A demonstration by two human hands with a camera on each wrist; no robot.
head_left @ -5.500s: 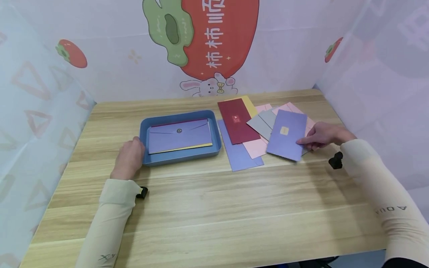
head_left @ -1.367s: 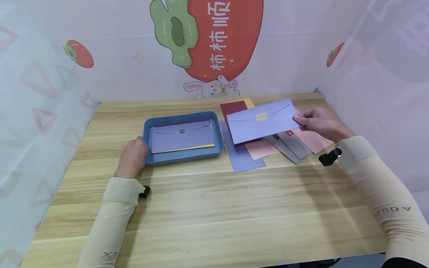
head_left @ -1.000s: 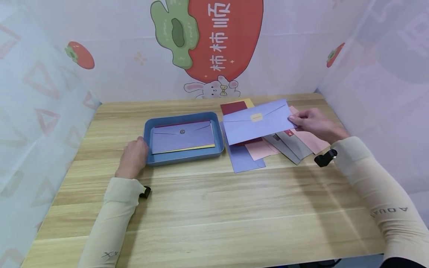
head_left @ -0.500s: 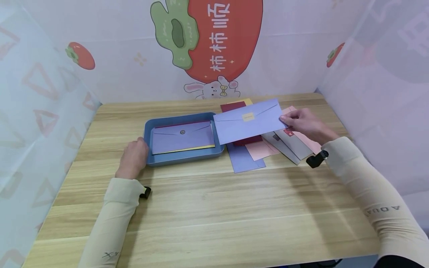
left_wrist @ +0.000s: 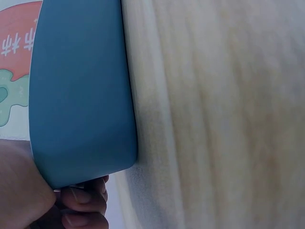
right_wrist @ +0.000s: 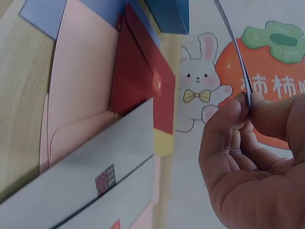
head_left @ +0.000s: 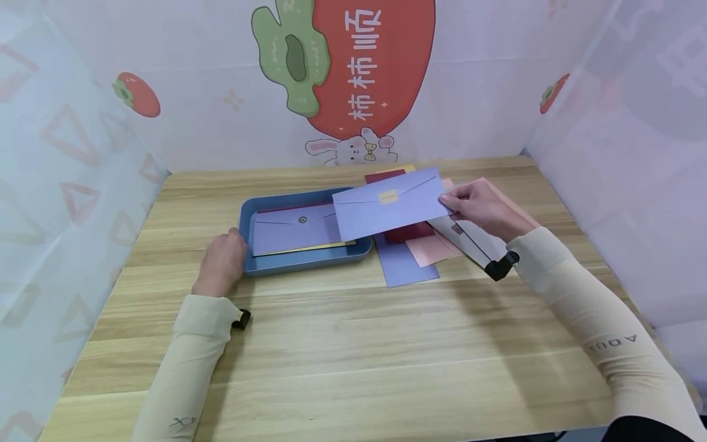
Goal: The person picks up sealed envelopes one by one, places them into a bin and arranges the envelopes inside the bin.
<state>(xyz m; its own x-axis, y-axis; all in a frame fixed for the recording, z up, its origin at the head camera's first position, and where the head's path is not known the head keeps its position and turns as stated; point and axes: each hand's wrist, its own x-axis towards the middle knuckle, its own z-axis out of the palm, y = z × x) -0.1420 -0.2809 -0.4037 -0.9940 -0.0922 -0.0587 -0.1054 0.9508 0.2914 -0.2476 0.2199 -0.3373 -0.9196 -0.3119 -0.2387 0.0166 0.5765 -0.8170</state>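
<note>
Pinched between thumb and fingers of my right hand is a lilac envelope with a cream seal. It is raised, and its left end overlaps the right part of the blue tray in the head view. Edge-on, the envelope shows as a thin line in the right wrist view, at the fingertips of the right hand. Inside the tray lies another lilac envelope with a round seal, over yellow and dark red ones. My left hand grips the tray's left end; its curled fingers show beside the tray wall.
Right of the tray, loose envelopes overlap on the wooden table: dark red, pink, grey, a lilac one and a yellow one. Printed cloth walls stand behind and at both sides.
My right hand has turned the lilac envelope sideways and carried it left from the pile to over the tray's right side. The left hand stays on the tray.
</note>
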